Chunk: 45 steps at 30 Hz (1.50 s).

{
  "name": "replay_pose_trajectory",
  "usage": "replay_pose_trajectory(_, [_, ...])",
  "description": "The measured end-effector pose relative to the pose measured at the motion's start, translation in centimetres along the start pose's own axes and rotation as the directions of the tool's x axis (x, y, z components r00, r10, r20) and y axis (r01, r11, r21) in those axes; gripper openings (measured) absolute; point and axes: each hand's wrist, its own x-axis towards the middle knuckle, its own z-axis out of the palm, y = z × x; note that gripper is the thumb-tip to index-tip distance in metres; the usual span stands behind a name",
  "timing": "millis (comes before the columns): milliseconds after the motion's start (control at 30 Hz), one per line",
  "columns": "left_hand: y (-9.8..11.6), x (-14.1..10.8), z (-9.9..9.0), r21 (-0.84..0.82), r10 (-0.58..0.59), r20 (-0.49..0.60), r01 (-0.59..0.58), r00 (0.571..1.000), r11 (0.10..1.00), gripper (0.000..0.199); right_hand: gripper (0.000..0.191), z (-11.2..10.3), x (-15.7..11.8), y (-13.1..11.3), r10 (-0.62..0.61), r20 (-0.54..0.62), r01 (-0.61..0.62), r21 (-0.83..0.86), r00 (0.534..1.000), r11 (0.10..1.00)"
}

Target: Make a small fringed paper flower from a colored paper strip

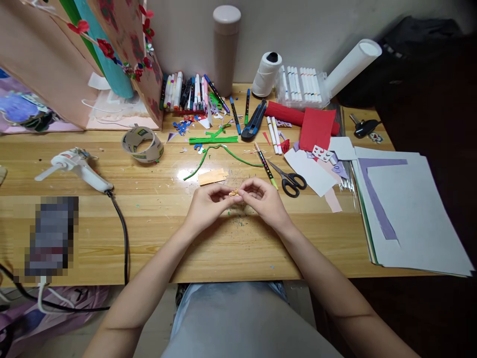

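Note:
My left hand [212,203] and my right hand [263,199] meet over the middle of the wooden table. Between their fingertips they pinch a small orange-yellow paper piece [234,193], crumpled or folded; its exact shape is too small to make out. Just beyond my left hand lies a flat strip of orange paper [212,177]. A green wrapped stem [238,155] curves behind both hands. To the right of my right hand rest black-handled scissors [292,183] and a marker [265,164] with a yellow-green end.
A glue gun [80,169] with a black cable and a tape roll [143,145] lie left. Farther back are a utility knife [254,121], green paper strips [214,140] and a marker pile [184,92]. Red paper [316,129] and a stack of sheets [413,209] occupy the right.

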Motion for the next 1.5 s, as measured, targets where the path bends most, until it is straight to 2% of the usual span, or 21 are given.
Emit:
replay_pose_trajectory(167, [0.05, 0.02, 0.06, -0.011, -0.031, -0.060, 0.030, 0.998, 0.999, 0.026, 0.019, 0.01, -0.01, 0.33, 0.012, 0.021, -0.013, 0.046, 1.000, 0.999])
replay_pose_trajectory(467, [-0.34, 0.61, -0.23, -0.093, -0.098, -0.057, 0.092, 0.994, 0.991, 0.032, 0.023, -0.03, 0.16, 0.32, 0.031, 0.025, -0.033, 0.093, 0.999, 0.995])
replay_pose_trajectory(700, [-0.29, 0.37, -0.11, -0.101, -0.095, -0.079, 0.087, 0.992, 0.991, 0.030, 0.021, -0.01, 0.01, 0.34, 0.007, 0.040, -0.010, 0.091, 0.999, 0.996])
replay_pose_trajectory(867, [-0.48, 0.43, -0.19, -0.077, -0.097, -0.096, 0.090, 0.991, 0.993, 0.030, 0.022, 0.06, 0.11, 0.30, 0.037, 0.036, -0.042, 0.145, 0.999, 0.988])
replay_pose_trajectory(1233, [-0.27, 0.22, -0.11, -0.145, -0.049, 0.047, 0.056, 0.998, 0.988, 0.027, 0.023, -0.26, 0.45, 0.27, 0.144, 0.071, -0.158, 0.268, 0.987, 0.950])
replay_pose_trajectory(1500, [-0.29, 0.25, -0.17, -0.123, -0.065, 0.043, 0.070, 0.997, 0.990, 0.030, 0.024, -0.12, 0.40, 0.29, 0.103, 0.037, -0.109, 0.198, 0.994, 0.974])
